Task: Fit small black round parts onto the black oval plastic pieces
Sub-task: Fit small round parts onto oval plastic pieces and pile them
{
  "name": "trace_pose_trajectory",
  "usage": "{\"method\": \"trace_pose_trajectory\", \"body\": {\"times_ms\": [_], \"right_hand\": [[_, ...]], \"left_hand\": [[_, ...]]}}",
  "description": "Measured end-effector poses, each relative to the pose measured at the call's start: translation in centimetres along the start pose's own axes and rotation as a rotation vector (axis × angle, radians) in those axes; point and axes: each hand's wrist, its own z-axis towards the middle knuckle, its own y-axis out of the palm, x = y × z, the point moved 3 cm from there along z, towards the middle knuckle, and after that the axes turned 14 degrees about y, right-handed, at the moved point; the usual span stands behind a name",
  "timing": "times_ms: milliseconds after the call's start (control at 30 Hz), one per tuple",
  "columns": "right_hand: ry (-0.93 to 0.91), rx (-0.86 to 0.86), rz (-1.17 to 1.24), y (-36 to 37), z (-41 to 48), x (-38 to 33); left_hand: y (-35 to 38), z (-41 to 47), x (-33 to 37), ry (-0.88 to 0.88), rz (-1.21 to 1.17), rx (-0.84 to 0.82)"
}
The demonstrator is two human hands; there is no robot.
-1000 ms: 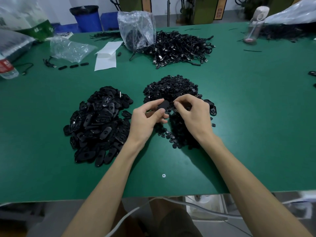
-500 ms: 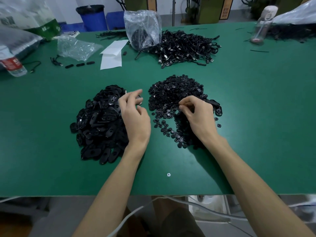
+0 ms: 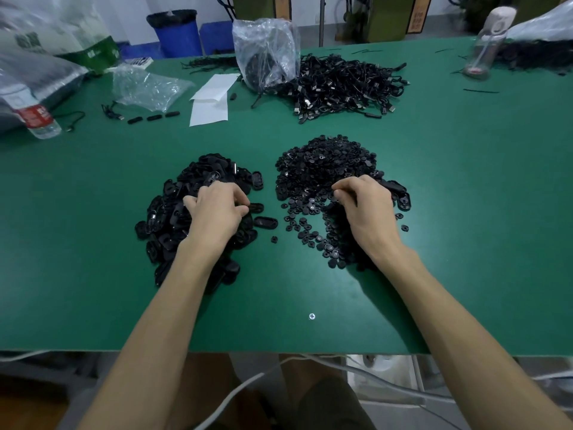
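Note:
A heap of black oval plastic pieces (image 3: 186,193) lies on the green table (image 3: 93,243) left of centre. Beside it on the right is a heap of small black round parts (image 3: 325,159). My left hand (image 3: 214,212) rests on the oval heap with its fingers curled down into it, thumb and fingers closing on an oval piece at the heap's right edge. My right hand (image 3: 366,209) sits on the near right of the round heap, fingertips bunched in a pinch on a round part. A few oval pieces (image 3: 400,193) lie behind my right hand.
A tangle of black cables (image 3: 341,85) and a clear plastic bag (image 3: 266,48) lie at the back centre. White paper (image 3: 210,100), a crumpled clear bag (image 3: 145,85) and a water bottle (image 3: 37,116) lie at the back left. A clear bottle (image 3: 486,41) stands back right.
My hands were together, the left one holding an oval piece between them. The left hand moved left onto the oval heap and dug in. The right hand dropped onto the round parts.

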Motion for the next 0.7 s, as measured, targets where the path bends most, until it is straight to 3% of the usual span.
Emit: {"method": "trace_pose_trajectory", "body": {"times_ms": [167,300,467,567,700], "right_hand": [[-0.003,0.006,-0.023,0.1,-0.1,0.1],[-0.019,0.009,-0.057,0.0,-0.2,-0.1],[-0.022,-0.002,-0.061,-0.3,-0.4,-0.2],[-0.033,0.014,-0.081,-0.4,-0.6,-0.3],[-0.060,0.059,-0.071,-0.7,-0.8,-0.3]], "left_hand": [[0.0,0.0,0.5,0.032,-0.039,0.063],[0.5,0.4,1.0,0.056,0.022,-0.027],[0.6,1.0,1.2,0.030,-0.009,0.020],[0.5,0.7,1.7,0.089,-0.211,0.123],[0.9,0.4,3.1,0.161,-0.746,0.097]]}}
